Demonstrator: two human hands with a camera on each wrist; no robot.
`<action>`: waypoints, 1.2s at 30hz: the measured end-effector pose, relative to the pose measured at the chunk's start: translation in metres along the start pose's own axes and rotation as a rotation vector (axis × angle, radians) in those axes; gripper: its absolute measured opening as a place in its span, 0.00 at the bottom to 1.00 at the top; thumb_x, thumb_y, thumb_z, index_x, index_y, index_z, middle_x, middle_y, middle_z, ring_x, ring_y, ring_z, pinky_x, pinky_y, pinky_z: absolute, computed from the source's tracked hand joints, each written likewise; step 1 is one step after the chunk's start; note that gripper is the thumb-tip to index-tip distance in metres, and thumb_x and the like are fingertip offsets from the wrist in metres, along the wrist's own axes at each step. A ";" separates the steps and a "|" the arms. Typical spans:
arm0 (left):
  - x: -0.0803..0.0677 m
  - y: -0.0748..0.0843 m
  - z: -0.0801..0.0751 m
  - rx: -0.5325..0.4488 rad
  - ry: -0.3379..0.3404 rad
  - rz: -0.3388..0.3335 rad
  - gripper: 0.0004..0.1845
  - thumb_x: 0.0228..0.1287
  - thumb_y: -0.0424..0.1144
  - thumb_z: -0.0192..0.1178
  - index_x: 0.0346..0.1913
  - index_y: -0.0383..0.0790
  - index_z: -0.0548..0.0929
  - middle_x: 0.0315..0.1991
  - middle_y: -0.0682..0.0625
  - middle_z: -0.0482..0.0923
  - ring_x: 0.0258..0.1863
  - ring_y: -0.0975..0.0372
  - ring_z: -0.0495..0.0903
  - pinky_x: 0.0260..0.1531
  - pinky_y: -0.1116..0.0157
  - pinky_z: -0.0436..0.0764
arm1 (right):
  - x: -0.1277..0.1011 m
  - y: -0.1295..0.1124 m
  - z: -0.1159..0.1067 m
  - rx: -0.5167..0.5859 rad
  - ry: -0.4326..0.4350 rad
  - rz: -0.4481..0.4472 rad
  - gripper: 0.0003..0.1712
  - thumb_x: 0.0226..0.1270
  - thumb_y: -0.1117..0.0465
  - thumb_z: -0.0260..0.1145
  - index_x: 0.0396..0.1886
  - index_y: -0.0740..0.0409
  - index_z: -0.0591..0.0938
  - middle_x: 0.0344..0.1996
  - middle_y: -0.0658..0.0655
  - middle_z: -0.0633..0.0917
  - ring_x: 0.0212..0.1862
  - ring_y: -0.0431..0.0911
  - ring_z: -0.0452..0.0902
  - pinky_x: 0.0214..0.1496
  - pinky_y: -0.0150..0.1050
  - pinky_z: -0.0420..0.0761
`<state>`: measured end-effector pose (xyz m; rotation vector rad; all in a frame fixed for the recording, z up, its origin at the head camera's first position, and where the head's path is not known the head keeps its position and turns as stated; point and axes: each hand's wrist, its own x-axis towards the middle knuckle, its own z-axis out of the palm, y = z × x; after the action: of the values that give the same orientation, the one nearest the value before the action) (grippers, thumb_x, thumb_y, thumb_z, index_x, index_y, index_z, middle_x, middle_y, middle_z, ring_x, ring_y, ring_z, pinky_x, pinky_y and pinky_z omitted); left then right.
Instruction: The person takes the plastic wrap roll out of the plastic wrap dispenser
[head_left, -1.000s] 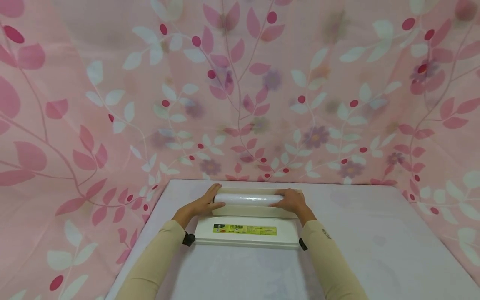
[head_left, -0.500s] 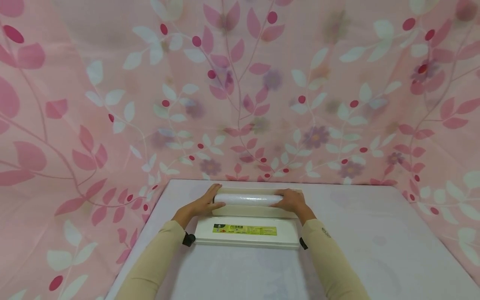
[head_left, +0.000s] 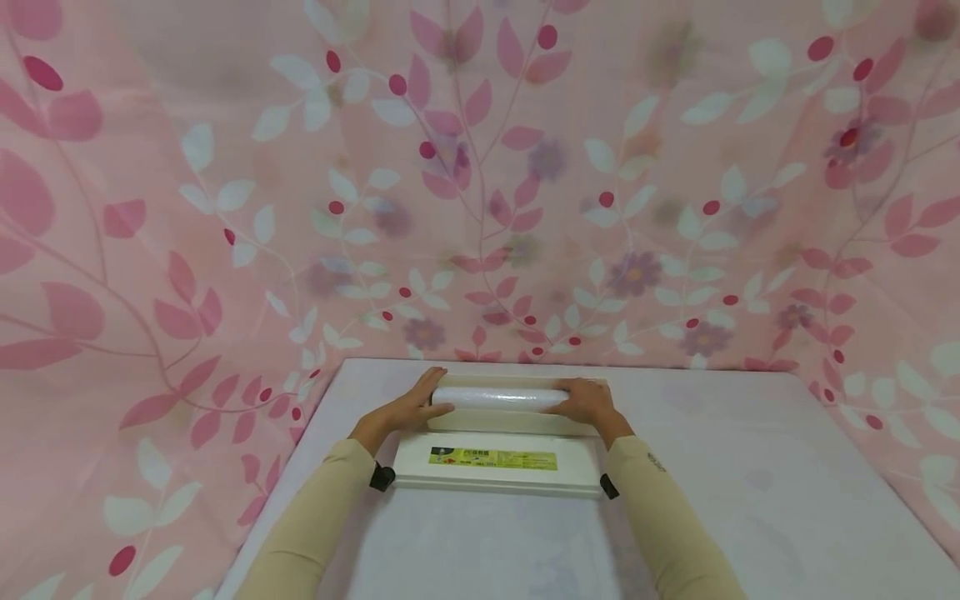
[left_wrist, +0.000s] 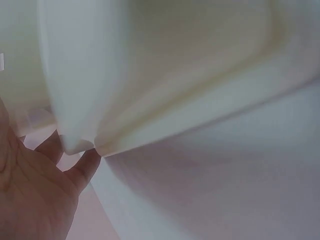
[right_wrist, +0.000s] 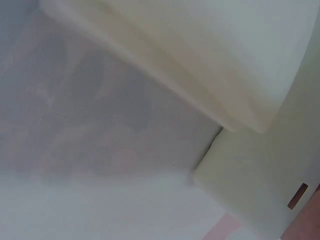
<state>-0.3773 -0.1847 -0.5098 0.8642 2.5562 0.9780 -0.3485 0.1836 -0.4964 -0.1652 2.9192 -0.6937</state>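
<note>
A wrapped roll of white cling film [head_left: 501,399] lies lengthwise in an opened cream dispenser box [head_left: 510,422] near the back of the table. The box's lid [head_left: 480,479] is folded toward the person and carries a yellow-green label [head_left: 495,459]. My left hand [head_left: 408,408] holds the roll's left end, thumb on the near side, fingers over the far wall. At the other end, my right hand [head_left: 588,402] grips the roll in the same way. In the left wrist view the left hand's fingertips [left_wrist: 87,162] reach a box corner. The right wrist view shows mostly the box's end [right_wrist: 250,175].
A table with a pale cover [head_left: 720,483] lies under the box. Pink curtains with printed leaves [head_left: 480,183] hang behind and on both sides, close to the table's far edge. Black straps [head_left: 382,477] are on both wrists.
The head view has shifted slightly, so everything appears a little further right. Both hands, the roll and the box keep their places relative to each other.
</note>
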 end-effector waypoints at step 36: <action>0.000 -0.003 0.001 -0.001 0.004 -0.021 0.46 0.72 0.52 0.56 0.79 0.37 0.41 0.79 0.40 0.39 0.78 0.46 0.42 0.74 0.43 0.50 | 0.004 0.002 -0.002 -0.065 -0.023 -0.031 0.39 0.55 0.36 0.72 0.63 0.51 0.80 0.57 0.57 0.84 0.58 0.56 0.75 0.65 0.61 0.63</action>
<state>-0.3786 -0.1859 -0.5126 0.8347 2.5622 0.9760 -0.3527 0.1858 -0.4956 -0.2242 2.9246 -0.5979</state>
